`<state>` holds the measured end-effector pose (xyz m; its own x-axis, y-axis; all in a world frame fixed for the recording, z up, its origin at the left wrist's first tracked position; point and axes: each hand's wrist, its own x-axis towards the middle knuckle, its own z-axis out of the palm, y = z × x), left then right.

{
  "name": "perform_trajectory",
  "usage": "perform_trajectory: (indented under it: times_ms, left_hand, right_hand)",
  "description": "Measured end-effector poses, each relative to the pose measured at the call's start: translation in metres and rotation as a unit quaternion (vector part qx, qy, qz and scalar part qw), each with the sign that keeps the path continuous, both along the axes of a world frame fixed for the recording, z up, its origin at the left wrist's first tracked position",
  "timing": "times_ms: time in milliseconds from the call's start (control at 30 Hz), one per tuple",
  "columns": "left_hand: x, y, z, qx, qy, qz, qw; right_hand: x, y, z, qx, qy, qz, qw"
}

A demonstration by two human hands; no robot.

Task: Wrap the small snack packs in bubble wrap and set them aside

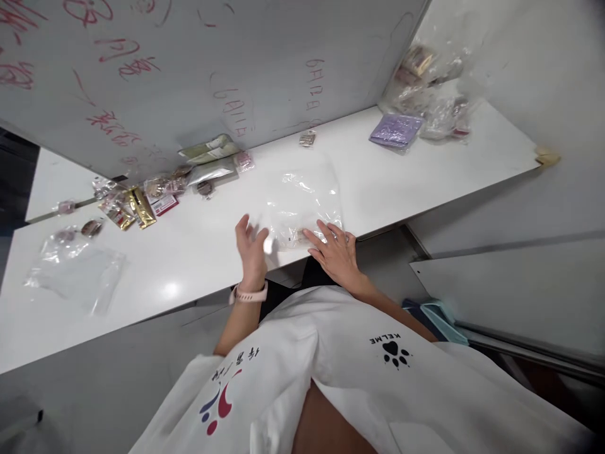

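Note:
A clear plastic bag (pixel 305 198) lies flat on the white table (pixel 373 195) in front of me. The fingers of my right hand (pixel 335 252) are spread over the bag's near right corner and rest on it. Just left of the bag is my left hand (pixel 252 249), thumb and fingers apart, with nothing in it. It is raised beside the bag's edge, and I cannot tell whether it touches. Small print shows on the bag near my right fingertips.
A whiteboard (pixel 265 75) with red writing stands along the table's back. Several small packets, among them a gold sachet (pixel 140 207), lie at left, near another clear bag (pixel 78 271). A purple packet (pixel 396 131), wrapped items (pixel 447 116) and a small packet (pixel 307 139) lie farther back.

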<state>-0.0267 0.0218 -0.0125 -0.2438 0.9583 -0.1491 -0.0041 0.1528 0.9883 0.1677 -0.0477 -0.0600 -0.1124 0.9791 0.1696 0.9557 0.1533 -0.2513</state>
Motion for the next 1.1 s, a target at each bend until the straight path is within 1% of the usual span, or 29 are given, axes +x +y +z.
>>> perform_trajectory:
  times_ms: [33,100,167,200,233,300,333,367,400,433,467,500,533,567,600,633,667,733,767,833,900,933,1033,1100]
  left_hand:
    - [-0.007,-0.011,0.004,-0.058,-0.082,0.018,0.995]
    - [-0.015,-0.029,0.011,-0.146,-0.212,0.026,0.966]
    - [-0.014,-0.039,0.015,-0.19,-0.283,0.03,0.94]
    - [-0.011,-0.04,0.015,-0.2,-0.296,0.039,0.933]
    - [-0.008,-0.04,0.015,-0.204,-0.294,0.048,0.933]
    - [-0.001,-0.038,0.01,-0.198,-0.244,0.055,0.948]
    - [0.0,-0.036,0.008,-0.189,-0.195,0.045,0.961]
    - [0.001,-0.033,0.004,-0.174,-0.13,0.021,0.976]
    - [0.001,-0.03,0.002,-0.157,-0.05,-0.014,0.986]
    - [0.0,-0.026,-0.001,-0.139,0.041,-0.052,0.988]
    - [-0.001,-0.02,-0.002,-0.119,0.134,-0.091,0.98]
    - [-0.003,-0.015,-0.004,-0.103,0.217,-0.127,0.962]
    - [-0.005,-0.008,-0.004,-0.091,0.28,-0.159,0.942]
    - [-0.005,-0.003,-0.004,-0.084,0.312,-0.186,0.928]
    - [-0.005,0.002,-0.005,-0.081,0.313,-0.205,0.924]
    - [-0.003,0.004,-0.005,-0.081,0.289,-0.214,0.93]
    - [0.002,0.005,-0.005,-0.08,0.252,-0.21,0.941]
    - [0.016,0.002,-0.007,-0.058,0.188,-0.165,0.967]
    - [0.025,-0.002,-0.008,-0.031,0.177,-0.138,0.974]
    - [0.043,-0.012,-0.01,0.047,0.196,-0.109,0.973]
    - [0.056,-0.02,-0.011,0.126,0.231,-0.127,0.956]
    - [0.06,-0.023,-0.012,0.158,0.243,-0.153,0.945]
    - [0.057,-0.027,-0.015,0.221,0.247,-0.274,0.903]
    - [0.049,-0.025,-0.019,0.241,0.239,-0.351,0.873]
  right_hand:
    - [0.0,0.0,0.0,-0.002,-0.002,0.002,1.0]
    - [0.0,0.0,0.0,-0.003,-0.003,0.005,1.0]
    - [0.0,-0.001,0.0,-0.005,0.004,0.006,1.0]
    - [0.0,-0.001,0.0,-0.006,0.01,0.005,1.0]
    - [-0.001,-0.001,0.0,-0.005,0.016,0.005,1.0]
    - [-0.001,-0.001,0.001,-0.008,0.028,0.006,1.0]
    - [-0.001,-0.001,0.001,-0.01,0.032,0.007,0.999]
    - [-0.001,-0.001,0.002,-0.013,0.035,0.007,0.999]
    - [-0.001,-0.001,0.002,-0.017,0.036,0.008,0.999]
    - [-0.001,-0.001,0.002,-0.021,0.035,0.008,0.999]
    - [-0.001,-0.001,0.001,-0.022,0.035,0.009,0.999]
    - [-0.001,-0.001,0.001,-0.022,0.036,0.01,0.999]
    - [-0.001,-0.001,0.0,-0.02,0.039,0.011,0.999]
    - [-0.001,-0.001,-0.002,-0.017,0.043,0.012,0.999]
    - [-0.002,-0.001,-0.003,-0.014,0.047,0.012,0.999]
    - [-0.002,-0.001,-0.003,-0.011,0.049,0.013,0.999]
    - [-0.003,-0.001,-0.004,-0.009,0.049,0.013,0.999]
    - [-0.004,-0.001,-0.003,-0.01,0.043,0.012,0.999]
    - [-0.005,-0.001,-0.002,-0.012,0.039,0.012,0.999]
    - [-0.004,-0.001,0.0,-0.017,0.036,0.017,0.999]
    - [-0.002,-0.001,0.0,-0.022,0.036,0.025,0.999]
    - [-0.001,-0.001,0.0,-0.024,0.038,0.028,0.999]
    - [0.002,-0.001,-0.002,-0.032,0.042,0.03,0.998]
    - [0.003,-0.002,-0.004,-0.035,0.041,0.031,0.998]
